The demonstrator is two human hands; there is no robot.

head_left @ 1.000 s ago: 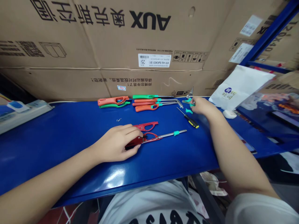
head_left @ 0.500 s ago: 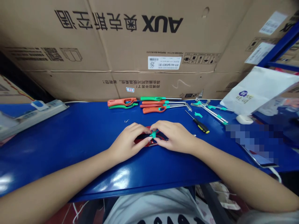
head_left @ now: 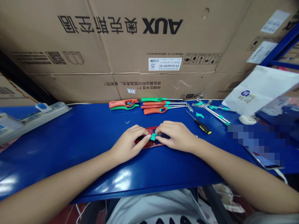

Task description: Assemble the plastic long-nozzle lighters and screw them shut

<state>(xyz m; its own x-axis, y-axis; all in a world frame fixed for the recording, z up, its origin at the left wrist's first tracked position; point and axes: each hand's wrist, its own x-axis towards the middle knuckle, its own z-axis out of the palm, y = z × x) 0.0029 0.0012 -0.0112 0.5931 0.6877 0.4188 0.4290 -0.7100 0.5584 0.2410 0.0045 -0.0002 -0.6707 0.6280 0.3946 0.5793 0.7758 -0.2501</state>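
Between both hands is a small teal lighter trigger, pinched at its left end by my left hand and at its right by my right hand. Both hands have thumb and forefinger closed on it. Just beneath the fingers, two red lighter shell halves lie on the blue table, partly covered by my hands. A dark part shows under the trigger, too small to make out.
Behind my hands lie orange and green lighters, several tiny screws, a screwdriver and metal tubes with teal parts. A power strip is left; a phone and white bag right. A cardboard box stands behind.
The trigger has turned between my fingertips, and my right hand has shifted slightly to the right. More of the red shell halves shows. The camera view has moved slightly.
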